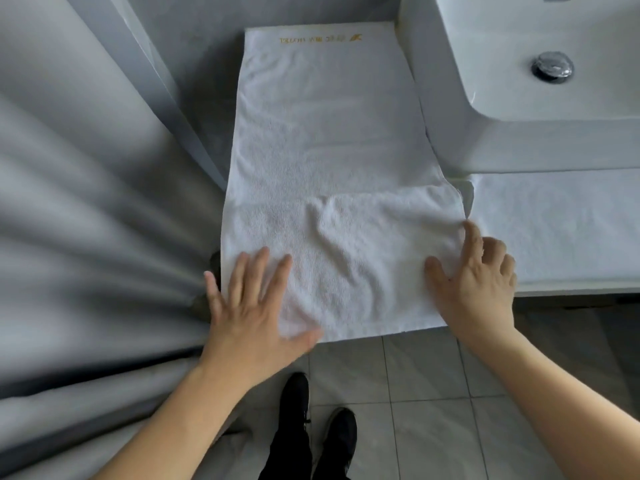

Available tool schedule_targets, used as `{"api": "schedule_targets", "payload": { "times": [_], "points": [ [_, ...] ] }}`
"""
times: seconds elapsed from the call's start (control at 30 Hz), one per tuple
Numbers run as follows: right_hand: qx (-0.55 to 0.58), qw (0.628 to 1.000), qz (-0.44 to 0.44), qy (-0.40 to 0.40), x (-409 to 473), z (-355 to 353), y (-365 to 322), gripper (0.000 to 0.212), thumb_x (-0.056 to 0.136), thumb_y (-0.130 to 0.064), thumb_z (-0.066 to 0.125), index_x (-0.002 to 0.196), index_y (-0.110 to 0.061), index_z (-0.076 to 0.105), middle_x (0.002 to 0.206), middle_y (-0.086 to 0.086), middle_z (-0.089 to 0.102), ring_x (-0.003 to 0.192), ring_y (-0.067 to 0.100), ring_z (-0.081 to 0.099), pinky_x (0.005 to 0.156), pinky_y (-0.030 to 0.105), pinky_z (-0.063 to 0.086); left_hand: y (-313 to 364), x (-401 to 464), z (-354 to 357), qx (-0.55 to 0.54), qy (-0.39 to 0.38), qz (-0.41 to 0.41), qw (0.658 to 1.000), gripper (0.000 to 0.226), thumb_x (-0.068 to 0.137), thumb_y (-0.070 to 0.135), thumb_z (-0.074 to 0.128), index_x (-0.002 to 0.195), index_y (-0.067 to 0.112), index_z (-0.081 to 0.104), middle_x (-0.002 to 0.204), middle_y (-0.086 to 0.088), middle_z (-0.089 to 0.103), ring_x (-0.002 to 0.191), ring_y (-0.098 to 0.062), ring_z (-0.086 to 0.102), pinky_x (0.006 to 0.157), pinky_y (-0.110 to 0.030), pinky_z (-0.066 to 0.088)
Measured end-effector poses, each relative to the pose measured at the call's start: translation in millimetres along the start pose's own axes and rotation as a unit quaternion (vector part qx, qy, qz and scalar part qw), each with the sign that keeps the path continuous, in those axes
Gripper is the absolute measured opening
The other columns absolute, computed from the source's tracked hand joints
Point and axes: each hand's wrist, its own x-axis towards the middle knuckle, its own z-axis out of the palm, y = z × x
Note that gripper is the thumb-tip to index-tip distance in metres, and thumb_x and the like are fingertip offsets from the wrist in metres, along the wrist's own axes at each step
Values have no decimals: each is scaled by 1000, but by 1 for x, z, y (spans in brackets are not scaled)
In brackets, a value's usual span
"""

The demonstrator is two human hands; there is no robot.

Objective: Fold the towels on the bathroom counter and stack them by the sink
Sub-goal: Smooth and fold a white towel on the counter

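Note:
A white towel (322, 140) with a gold hotel logo at its far end lies spread lengthwise on the counter, left of the sink. Its near part is wrinkled and hangs a little over the front edge. My left hand (252, 306) lies flat on the towel's near left corner, fingers spread. At the towel's near right edge my right hand (474, 271) touches the cloth with index finger and thumb extended, the other fingers curled back. The white sink (519, 140) stands at the upper right, its metal drain plug (552, 69) visible in the basin.
A grey curtain (86, 220) hangs in folds along the left, touching the counter's corner. White counter surface (561, 223) runs in front of the sink on the right. Below are grey floor tiles (426, 393) and my black shoes (294, 403).

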Motion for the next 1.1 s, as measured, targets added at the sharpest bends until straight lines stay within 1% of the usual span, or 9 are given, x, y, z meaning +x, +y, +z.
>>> {"api": "schedule_targets", "payload": {
  "times": [0.17,0.33,0.47,0.53,0.6,0.67,0.83,0.97,1.1],
  "points": [
    [12,997,70,-32,-15,-11,3,81,87,-46,56,150,-21,12,132,15,31,117,38,36,91,47,38,0,-18,1,38,1,81,996,109,75,43,72,159,30,3,167,-4,1,153,-28,-3,118,-64,7],
    [169,944,260,-110,-20,-18,0,85,86,-44,60,149,-25,5,135,19,36,91,33,52,74,42,44,-3,-12,-19,-30,26,71,997,76,84,-2,51,154,22,32,162,1,25,151,-22,19,121,-45,21],
    [288,875,371,-118,-21,-23,-3,58,86,-21,63,131,-12,27,88,12,57,62,20,52,51,32,44,-3,-5,-35,-34,-12,49,998,72,90,-2,43,154,28,32,162,10,24,148,-15,24,115,-34,28],
    [311,875,362,-79,-17,-27,-4,54,85,-9,54,133,-14,32,94,13,59,68,23,55,55,33,44,-4,0,-48,-15,-43,13,999,60,87,0,44,140,28,51,149,9,45,131,-20,47,102,-37,46],
    [352,867,351,-26,-9,-39,-7,52,82,-5,48,131,-21,38,93,10,58,68,21,55,57,34,44,-5,7,-66,57,-42,-12,997,29,82,5,48,100,22,63,100,2,64,87,-24,57,72,-36,49],
    [399,855,330,7,-1,-50,-15,47,79,-4,44,120,-27,44,85,7,57,61,19,51,52,32,41,-8,15,-86,103,-34,-36,993,16,82,8,50,78,24,50,70,4,44,68,-22,46,60,-31,35],
    [543,785,297,28,24,-73,-52,30,86,1,38,101,-22,52,76,7,56,41,13,47,39,20,39,-20,41,-123,16,53,-72,996,10,77,9,52,70,15,56,64,-2,45,57,-25,43,52,-31,29],
    [654,723,222,17,59,-76,-87,32,88,7,35,107,-12,53,97,11,60,65,18,68,64,26,58,-49,80,-142,-223,178,-148,947,22,82,18,50,68,3,56,62,-18,53,59,-35,47,52,-37,38],
    [547,831,100,21,98,-58,-118,27,86,6,48,105,-13,51,84,0,64,67,12,59,64,24,50,-72,136,-145,-450,191,-211,847,33,88,25,50,90,-6,62,92,-29,62,75,-30,54,67,-45,52]
  ]
}}
